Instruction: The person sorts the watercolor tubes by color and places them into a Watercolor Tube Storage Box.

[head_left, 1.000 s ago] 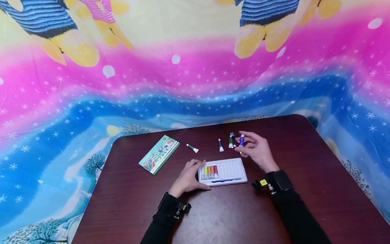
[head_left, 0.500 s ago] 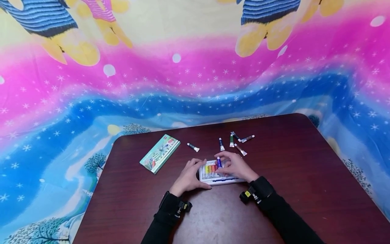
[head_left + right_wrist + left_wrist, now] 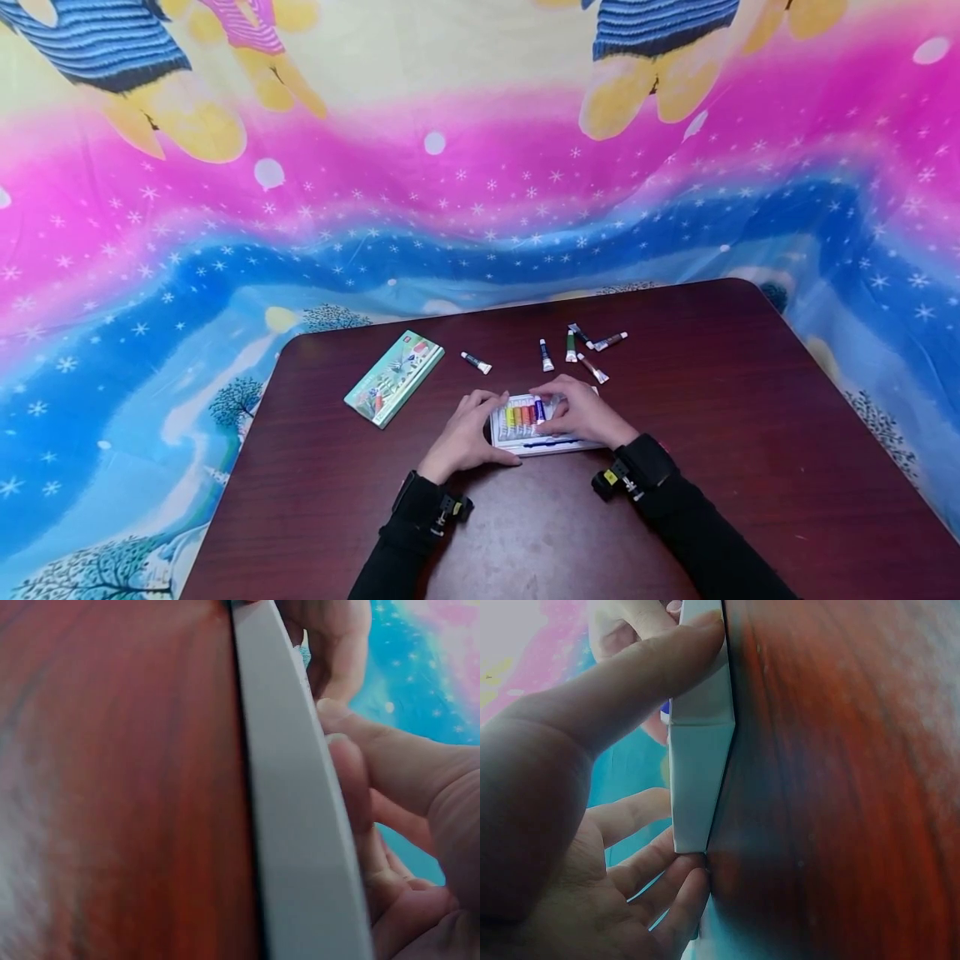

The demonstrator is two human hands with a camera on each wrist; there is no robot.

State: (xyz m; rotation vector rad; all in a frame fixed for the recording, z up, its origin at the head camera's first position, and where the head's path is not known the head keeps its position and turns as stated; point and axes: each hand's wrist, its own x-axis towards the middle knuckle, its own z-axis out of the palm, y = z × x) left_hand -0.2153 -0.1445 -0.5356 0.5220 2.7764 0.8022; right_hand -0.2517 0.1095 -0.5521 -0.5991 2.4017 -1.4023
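Note:
A white plastic tray (image 3: 577,447) lies on the table with a row of yellow, orange and red paint tubes (image 3: 517,417) in its left slots. My left hand (image 3: 467,435) holds the tray's left end, thumb along the near side and fingers round the far corner; in the left wrist view the thumb presses the tray's wall (image 3: 701,772). With thumb and fingertips, my right hand (image 3: 583,410) pinches a purple paint tube (image 3: 539,409) down in the slot beside the red one. A thin blue paintbrush (image 3: 551,443) lies in the tray's front groove. The right hand hides most of the tray's right half.
Behind the tray lie a dark blue tube (image 3: 545,355), a green tube (image 3: 571,346) and several other loose paint tubes. A black tube (image 3: 476,362) is further left. The green illustrated box (image 3: 393,379) sits at the left on the dark red table (image 3: 712,375).
My right hand has carried the purple tube from the loose tubes at the back down to the tray, lowering it beside the red one. My left hand has stayed on the tray.

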